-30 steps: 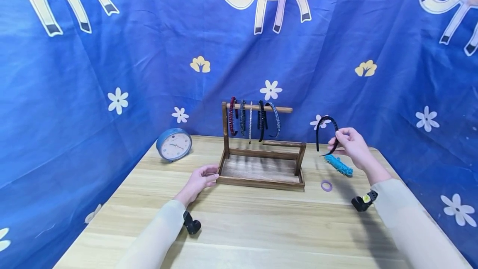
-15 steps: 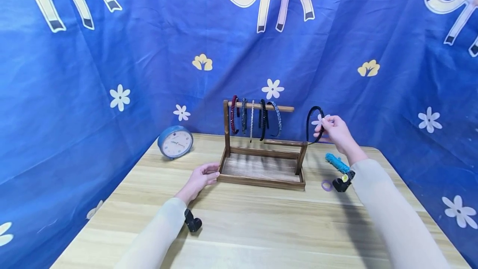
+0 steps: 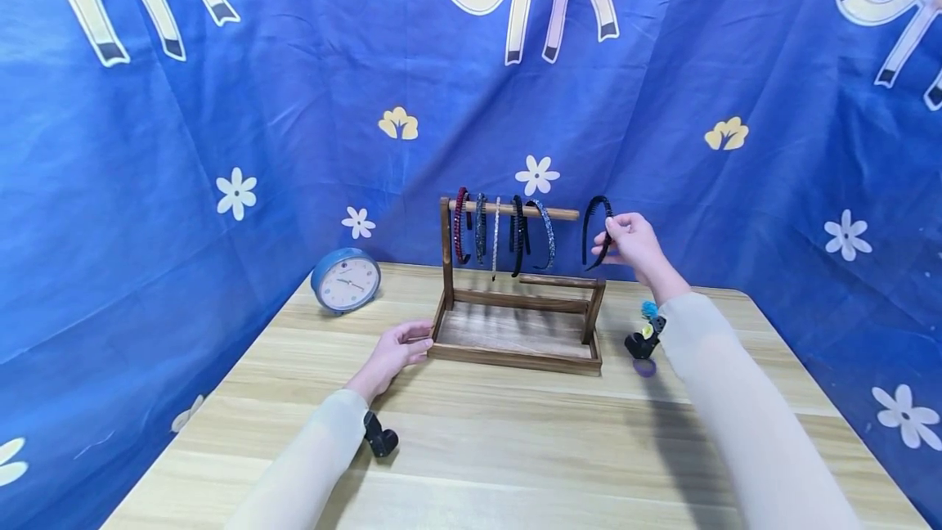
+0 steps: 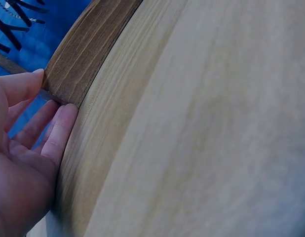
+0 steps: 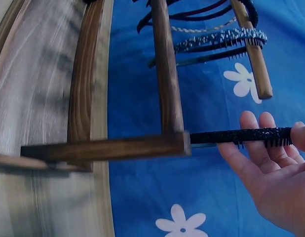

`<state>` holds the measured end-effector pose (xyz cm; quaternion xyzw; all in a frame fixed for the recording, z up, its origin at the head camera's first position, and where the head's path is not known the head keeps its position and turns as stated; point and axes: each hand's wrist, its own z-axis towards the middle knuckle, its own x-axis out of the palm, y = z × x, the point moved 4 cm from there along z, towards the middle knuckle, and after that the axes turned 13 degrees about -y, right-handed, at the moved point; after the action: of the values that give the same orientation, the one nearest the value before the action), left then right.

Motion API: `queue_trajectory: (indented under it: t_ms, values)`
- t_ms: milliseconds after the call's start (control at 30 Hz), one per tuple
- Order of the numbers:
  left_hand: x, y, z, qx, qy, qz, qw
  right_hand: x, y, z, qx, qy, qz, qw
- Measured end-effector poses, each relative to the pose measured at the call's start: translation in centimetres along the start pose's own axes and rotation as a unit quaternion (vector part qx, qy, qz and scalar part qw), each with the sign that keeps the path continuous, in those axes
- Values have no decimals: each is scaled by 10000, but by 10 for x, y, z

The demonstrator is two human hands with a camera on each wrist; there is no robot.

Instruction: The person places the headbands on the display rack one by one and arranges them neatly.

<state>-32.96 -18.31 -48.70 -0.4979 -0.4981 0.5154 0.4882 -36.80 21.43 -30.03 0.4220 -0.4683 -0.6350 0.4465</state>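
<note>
My right hand pinches a black headband between thumb and fingers, holding it upright just beyond the free end of the upper bar. The right wrist view shows small comb teeth along this headband. A wooden headband rack stands mid-table. From its upper bar hang several headbands: a dark red one, a dark grey-blue one, a thin pale one, black, and a glittery blue one. My left hand holds the front left corner of the rack's tray, thumb and fingertips against the wood.
A blue round clock stands left of the rack. To the right lie a turquoise bundle, mostly hidden by the right wrist camera, and a purple ring. The rack's lower bar is bare. A blue printed cloth hangs behind.
My right hand has carried the black headband left and up, from above the turquoise bundle to beside the upper bar's end. The left hand stays at the rack's corner.
</note>
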Motion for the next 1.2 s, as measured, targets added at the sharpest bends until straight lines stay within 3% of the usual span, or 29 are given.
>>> queue_trajectory:
  t_ms: [200,300,633,1033,1200]
  values:
    - [2,-4,-3,-70,129,-68,9999,17,0,2,92,-30,263,9996]
    - [1,3,1,-78,37,-74,9999,26,2,3,176,-47,300,9994]
    - [-1,4,2,15,-92,-8,10000,47,5,-3,292,-5,235,9993]
    - [2,0,0,-36,52,-100,9999,56,-3,-4,449,3,56,9990]
    - [2,-11,-7,-47,150,-98,9998,57,-2,-6,478,-8,145,9987]
